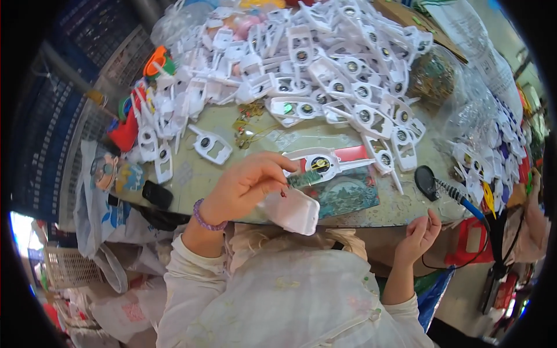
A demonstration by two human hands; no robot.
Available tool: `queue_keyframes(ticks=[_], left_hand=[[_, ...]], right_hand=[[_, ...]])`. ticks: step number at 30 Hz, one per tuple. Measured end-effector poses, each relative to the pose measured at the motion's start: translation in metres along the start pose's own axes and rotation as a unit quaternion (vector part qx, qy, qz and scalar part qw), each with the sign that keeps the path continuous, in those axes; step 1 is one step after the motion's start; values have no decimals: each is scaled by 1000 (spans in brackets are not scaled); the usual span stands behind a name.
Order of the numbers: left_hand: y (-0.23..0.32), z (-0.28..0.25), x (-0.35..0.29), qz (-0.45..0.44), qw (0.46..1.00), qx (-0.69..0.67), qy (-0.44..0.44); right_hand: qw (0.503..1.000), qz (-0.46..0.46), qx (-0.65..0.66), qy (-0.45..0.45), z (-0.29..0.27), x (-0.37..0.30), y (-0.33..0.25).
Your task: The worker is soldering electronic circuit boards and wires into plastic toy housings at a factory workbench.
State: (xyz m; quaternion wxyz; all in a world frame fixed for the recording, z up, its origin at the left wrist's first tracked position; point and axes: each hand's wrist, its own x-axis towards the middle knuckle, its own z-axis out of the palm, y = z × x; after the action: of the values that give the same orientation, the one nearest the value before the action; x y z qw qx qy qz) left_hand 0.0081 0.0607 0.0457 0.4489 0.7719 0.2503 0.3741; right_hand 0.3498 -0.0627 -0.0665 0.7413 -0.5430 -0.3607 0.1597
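Observation:
Over the table's near edge, my left hand (246, 182) is closed, fingertips pinched at a small green circuit board (304, 178). Below these fingers a white plastic cover (296, 213) hangs tilted, apparently in the same hand; the palm side is hidden. Just beyond the board lies an open white handled casing (342, 164) with a round black speaker (319, 165) and thin yellow wire in it. My right hand (419, 236) is off the table's near edge, fingers loosely bent and apart, holding nothing. Nearest to it is a soldering iron (473, 207) with a blue grip, resting in a coiled holder.
White handled casings (348, 72) with speakers are heaped across the back. A patterned dark green sheet (351, 194) lies under the work. Small wired parts (250, 124) sit left of centre. A black box-like object (156, 195) and plastic bags (464, 119) flank the table.

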Motion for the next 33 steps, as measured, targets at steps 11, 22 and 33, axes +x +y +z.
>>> queue_keyframes(ticks=[11,22,33], left_hand=[[44,-73,-160,-173,950,-47,255],[-119,-50,-392,-466,783,85,404],[-190,24,-413,-471,660,397,431]], right_hand=[[984,-79,51,-149,48,-6,-27],[945,-73,57,-314,65,-21,-34],[931,-76,26,-355,61,-28,-37]])
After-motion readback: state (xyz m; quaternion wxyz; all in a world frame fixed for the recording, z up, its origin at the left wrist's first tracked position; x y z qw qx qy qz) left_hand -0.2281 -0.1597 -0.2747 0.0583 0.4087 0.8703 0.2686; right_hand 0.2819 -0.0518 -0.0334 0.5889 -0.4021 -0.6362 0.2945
